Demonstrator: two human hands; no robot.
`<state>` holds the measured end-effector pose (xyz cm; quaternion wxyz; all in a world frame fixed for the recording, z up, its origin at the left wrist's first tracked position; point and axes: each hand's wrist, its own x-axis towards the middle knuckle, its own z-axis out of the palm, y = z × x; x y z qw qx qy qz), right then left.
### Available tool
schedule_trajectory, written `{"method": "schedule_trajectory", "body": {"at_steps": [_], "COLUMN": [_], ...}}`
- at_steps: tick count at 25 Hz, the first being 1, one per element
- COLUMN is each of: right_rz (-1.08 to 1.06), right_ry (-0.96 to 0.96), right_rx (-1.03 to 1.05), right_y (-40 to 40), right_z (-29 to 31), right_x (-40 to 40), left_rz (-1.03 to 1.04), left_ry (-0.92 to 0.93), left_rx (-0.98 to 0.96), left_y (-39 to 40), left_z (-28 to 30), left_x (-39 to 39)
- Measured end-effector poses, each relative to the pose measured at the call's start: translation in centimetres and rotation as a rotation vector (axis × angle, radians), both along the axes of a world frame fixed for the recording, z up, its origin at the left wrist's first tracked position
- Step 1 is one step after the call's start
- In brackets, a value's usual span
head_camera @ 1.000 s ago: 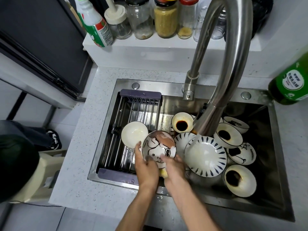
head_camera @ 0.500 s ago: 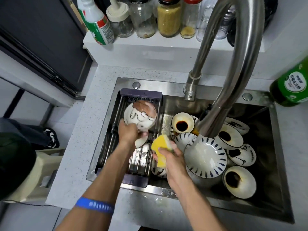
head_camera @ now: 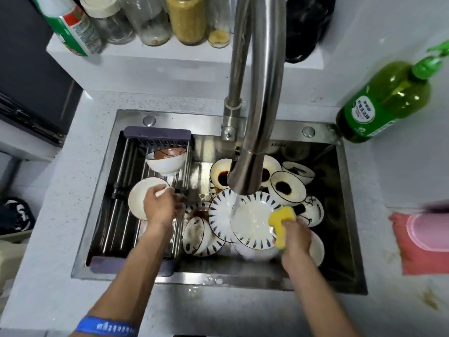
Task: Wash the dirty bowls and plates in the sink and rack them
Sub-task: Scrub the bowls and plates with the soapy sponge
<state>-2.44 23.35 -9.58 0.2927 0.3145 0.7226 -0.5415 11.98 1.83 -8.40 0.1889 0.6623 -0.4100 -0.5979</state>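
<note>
A dish rack [head_camera: 120, 215] spans the sink's left half. A cartoon-print bowl [head_camera: 165, 162] sits at its far end, with a white plate [head_camera: 138, 199] nearer. My left hand [head_camera: 159, 206] hovers over that plate's right edge, fingers relaxed, holding nothing. My right hand [head_camera: 295, 235] grips a yellow sponge [head_camera: 281, 221] against a blue-dashed plate [head_camera: 251, 221], which lies under the running water from the faucet [head_camera: 257, 117]. Several dirty bowls with dark sauce [head_camera: 288, 188] lie piled in the sink's right half. A small patterned bowl [head_camera: 196, 235] leans by the rack.
A green detergent bottle [head_camera: 386, 103] stands on the counter at the sink's far right corner. A pink cloth [head_camera: 422, 243] lies on the right counter. Jars and a spray bottle [head_camera: 73, 27] line the shelf behind the sink.
My left hand let go of the cartoon bowl at the rack's far end and drew back toward me. My right hand carried the sponge rightward onto the blue-dashed plate.
</note>
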Motion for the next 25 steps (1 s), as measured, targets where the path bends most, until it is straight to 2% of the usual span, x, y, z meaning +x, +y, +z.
{"method": "schedule_trajectory", "body": {"at_steps": [4, 9, 11, 15, 18, 22, 25], "right_rz": [-0.047, -0.039, 0.007, 0.265, 0.41, 0.479, 0.397], "right_ry": [-0.105, -0.197, -0.126, 0.146, 0.19, -0.049, -0.362], "right_rx": [0.088, 0.071, 0.105, 0.289, 0.345, 0.172, 0.038], "right_y": [-0.3, -0.8, -0.9, -1.2, -0.6, -1.3, -2.8], "right_z": [-4.1, -4.3, -4.4, -4.1, -3.4, -0.7, -1.4], "right_x": [-5.9, -7.7, -8.1, -7.1, -3.4, 4.2, 7.6], "left_rz": [-0.134, -0.224, -0.233, -0.278, -0.254, -0.232, -0.075], "left_ry": [0.057, 0.052, 0.043, 0.037, 0.088, 0.207, 0.076], "left_rx": [0.2, 0.266, 0.275, 0.312, 0.349, 0.404, 0.296], "left_y": [7.5, 10.0, 10.0, 10.4, 11.3, 12.4, 11.5], "left_z": [-1.0, -1.9, -2.1, -2.6, -2.6, -2.4, -4.6], "left_x": [0.4, 0.1, -0.3, -1.3, -1.7, -0.6, 1.0]}}
